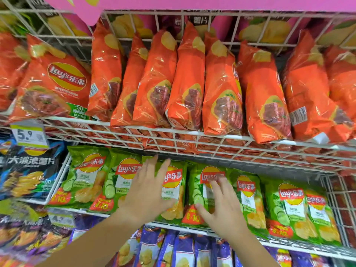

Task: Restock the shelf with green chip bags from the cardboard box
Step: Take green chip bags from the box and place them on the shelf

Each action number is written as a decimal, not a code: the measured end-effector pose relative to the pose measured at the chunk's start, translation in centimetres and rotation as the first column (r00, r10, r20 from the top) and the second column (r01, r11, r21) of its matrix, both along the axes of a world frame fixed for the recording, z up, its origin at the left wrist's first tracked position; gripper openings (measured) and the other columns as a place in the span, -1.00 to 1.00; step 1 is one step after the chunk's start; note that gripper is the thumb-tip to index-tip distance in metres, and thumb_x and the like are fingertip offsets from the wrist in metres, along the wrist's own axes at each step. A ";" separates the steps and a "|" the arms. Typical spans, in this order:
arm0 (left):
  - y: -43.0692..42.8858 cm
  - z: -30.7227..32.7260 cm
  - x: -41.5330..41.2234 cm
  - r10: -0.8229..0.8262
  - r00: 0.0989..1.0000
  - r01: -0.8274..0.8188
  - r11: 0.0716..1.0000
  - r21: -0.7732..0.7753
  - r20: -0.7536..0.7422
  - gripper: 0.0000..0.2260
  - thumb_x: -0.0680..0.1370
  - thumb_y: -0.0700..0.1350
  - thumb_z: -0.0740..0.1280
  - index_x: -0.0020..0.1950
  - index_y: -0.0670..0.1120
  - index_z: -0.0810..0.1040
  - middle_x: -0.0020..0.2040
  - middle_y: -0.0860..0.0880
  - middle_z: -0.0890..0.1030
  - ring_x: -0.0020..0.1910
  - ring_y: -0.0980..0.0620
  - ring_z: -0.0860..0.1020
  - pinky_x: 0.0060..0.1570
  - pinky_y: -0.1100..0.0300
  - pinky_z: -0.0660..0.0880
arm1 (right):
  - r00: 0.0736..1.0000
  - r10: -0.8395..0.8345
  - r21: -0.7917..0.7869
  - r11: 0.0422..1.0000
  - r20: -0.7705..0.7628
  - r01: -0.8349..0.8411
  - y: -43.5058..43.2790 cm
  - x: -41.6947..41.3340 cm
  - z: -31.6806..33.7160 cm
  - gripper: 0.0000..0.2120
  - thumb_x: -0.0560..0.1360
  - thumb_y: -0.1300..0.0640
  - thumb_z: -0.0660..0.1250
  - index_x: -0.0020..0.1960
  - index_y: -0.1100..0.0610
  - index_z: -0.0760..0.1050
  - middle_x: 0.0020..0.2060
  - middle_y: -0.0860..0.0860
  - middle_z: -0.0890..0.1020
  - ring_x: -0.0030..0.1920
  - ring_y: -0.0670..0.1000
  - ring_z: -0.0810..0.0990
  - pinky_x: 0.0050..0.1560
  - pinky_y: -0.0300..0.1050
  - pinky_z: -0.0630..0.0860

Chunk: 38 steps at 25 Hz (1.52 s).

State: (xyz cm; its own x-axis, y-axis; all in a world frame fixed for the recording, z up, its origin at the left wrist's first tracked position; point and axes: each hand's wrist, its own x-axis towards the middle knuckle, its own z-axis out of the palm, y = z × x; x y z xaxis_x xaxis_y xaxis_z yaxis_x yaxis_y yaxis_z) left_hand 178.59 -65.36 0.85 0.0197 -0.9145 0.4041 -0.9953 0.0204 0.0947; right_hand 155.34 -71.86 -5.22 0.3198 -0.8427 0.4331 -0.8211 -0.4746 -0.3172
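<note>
Several green chip bags (87, 176) stand side by side in a white wire shelf basket (289, 245). My left hand (148, 191) is spread flat with its fingers apart on the front of a green bag (173, 189) near the middle of the row. My right hand (221, 203) is also spread, pressing on the neighbouring green bag (202, 182) just to the right. Neither hand grips anything. More green bags (292, 209) fill the row to the right. The cardboard box is out of view.
Above, a wire shelf (192, 139) holds several orange chip bags (221, 83) leaning forward. Dark blue bags (28, 170) and a price tag (28, 134) sit to the left. Purple-blue bags (183, 251) fill the shelf below.
</note>
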 end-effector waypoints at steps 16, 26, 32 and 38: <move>-3.6 -3.9 2.9 -0.207 0.963 0.158 0.953 0.257 0.174 0.08 0.29 0.50 0.34 0.54 0.31 -0.33 0.63 -0.04 -0.20 0.59 -0.15 -0.26 0.51 -0.21 0.12 | 0.974 0.045 0.022 0.999 -0.221 -0.041 -1.4 0.2 -2.6 -0.24 0.57 -0.47 -0.11 0.65 -0.12 -0.04 0.65 0.09 -0.02 0.63 0.15 -0.19 0.56 0.10 -0.20; -2.2 -1.8 0.8 -0.165 0.931 0.084 0.965 0.247 0.325 -0.17 0.46 0.44 0.15 0.60 0.16 -0.12 0.63 -0.19 -0.11 0.59 -0.26 -0.18 0.49 -0.34 -0.15 | 0.946 0.027 0.017 1.000 -0.323 -0.023 0.4 0.1 0.3 -0.24 0.58 -0.43 -0.11 0.66 -0.08 -0.07 0.65 0.14 -0.03 0.64 0.19 -0.15 0.56 0.11 -0.27; 0.2 -2.3 0.2 -0.222 0.927 0.184 0.972 0.148 0.302 -0.29 0.55 0.36 0.06 0.62 0.04 0.06 0.64 -0.19 -0.07 0.60 -0.23 -0.10 0.53 -0.24 -0.09 | 0.942 0.116 -0.019 0.992 -0.315 -0.128 1.5 -1.2 -0.4 -0.25 0.59 -0.40 -0.06 0.64 0.01 0.14 0.64 0.06 0.08 0.64 0.14 0.01 0.57 0.05 -0.19; 3.4 -4.4 -0.7 -0.285 0.890 0.252 0.958 0.137 0.357 -0.28 0.55 0.38 0.06 0.58 -0.03 0.22 0.58 -0.14 0.23 0.58 -0.17 0.15 0.49 -0.26 0.12 | 0.910 0.190 -0.017 0.977 -0.368 -0.211 2.4 -3.1 -2.0 -0.18 0.56 -0.46 -0.19 0.65 0.00 0.10 0.65 0.01 0.07 0.64 0.12 -0.01 0.57 0.03 -0.16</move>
State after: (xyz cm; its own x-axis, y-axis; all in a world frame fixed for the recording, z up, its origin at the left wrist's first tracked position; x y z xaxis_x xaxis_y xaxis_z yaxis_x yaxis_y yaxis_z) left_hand 177.90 -61.95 -3.57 -0.3668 -0.8946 0.2550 -0.9164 0.3003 -0.2647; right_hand 152.24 -69.41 -7.27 0.6230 -0.7227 0.2993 -0.7604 -0.6492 0.0151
